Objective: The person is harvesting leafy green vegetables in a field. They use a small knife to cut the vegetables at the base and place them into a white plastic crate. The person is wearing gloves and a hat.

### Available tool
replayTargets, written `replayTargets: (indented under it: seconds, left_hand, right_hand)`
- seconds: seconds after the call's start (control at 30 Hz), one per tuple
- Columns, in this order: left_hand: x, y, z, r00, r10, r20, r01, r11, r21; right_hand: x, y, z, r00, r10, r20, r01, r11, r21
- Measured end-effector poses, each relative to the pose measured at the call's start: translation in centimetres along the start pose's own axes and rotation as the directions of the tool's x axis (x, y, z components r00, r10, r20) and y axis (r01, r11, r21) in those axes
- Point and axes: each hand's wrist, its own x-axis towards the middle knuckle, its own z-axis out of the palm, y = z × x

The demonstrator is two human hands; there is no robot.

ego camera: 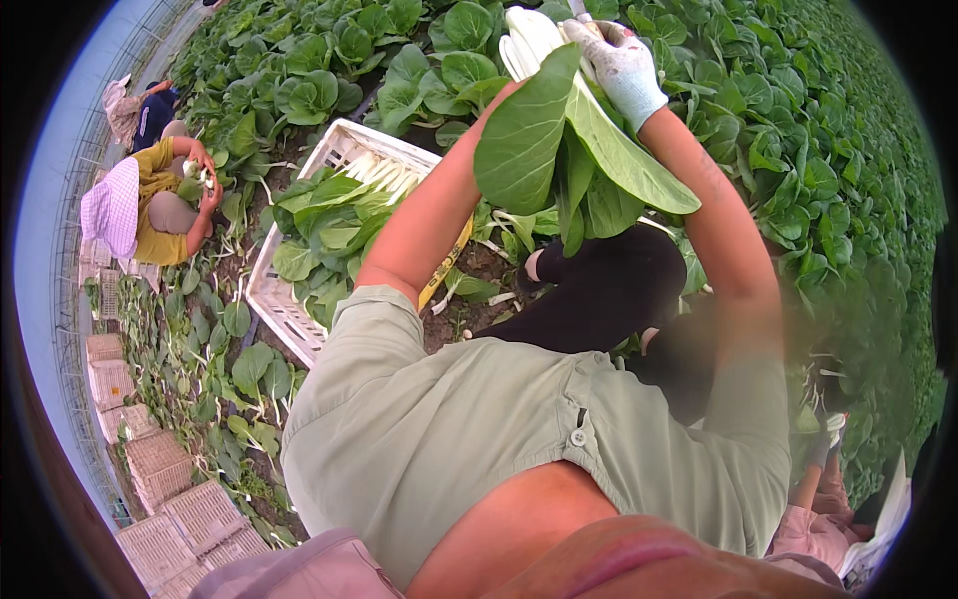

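Observation:
A bunch of bok choy (528,37) with white stalks and broad green leaves is held up in front of me. My left forearm reaches to it, and the large drooping leaves hide most of my left hand, which grips the bunch. My right hand (617,71), in a stained white-and-pale-blue work glove, is against the stalks. Its fingers close on a small knife (578,9), whose pale blade shows at the top edge of the view. Below my left arm stands a white plastic crate (273,318) holding bok choy with stalks toward the far end.
Growing bok choy (808,142) spreads ahead and right. Trimmed leaves (254,371) litter the soil at left. A person in a checked hat (112,202) crouches there holding vegetables; another person (123,112) is beyond. Stacked crates (157,464) line the left. Someone (816,524) sits at lower right.

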Motion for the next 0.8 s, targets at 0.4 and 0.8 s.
replayTargets:
  seconds: [0.4,0.8]
  left_hand:
    - [-14.1,4.0,-6.6,0.84,-0.04,-0.541,-0.135,0.95,-0.28]
    - [-36.8,23.9,-23.7,0.292,0.378,-0.878,-0.609,0.781,0.134]
  right_hand:
    - [-1.6,-4.0,-0.7,0.909,0.371,0.189,-0.354,0.928,-0.119]
    - [-11.0,9.9,-16.8,0.804,0.588,0.088,-0.592,0.776,0.22]
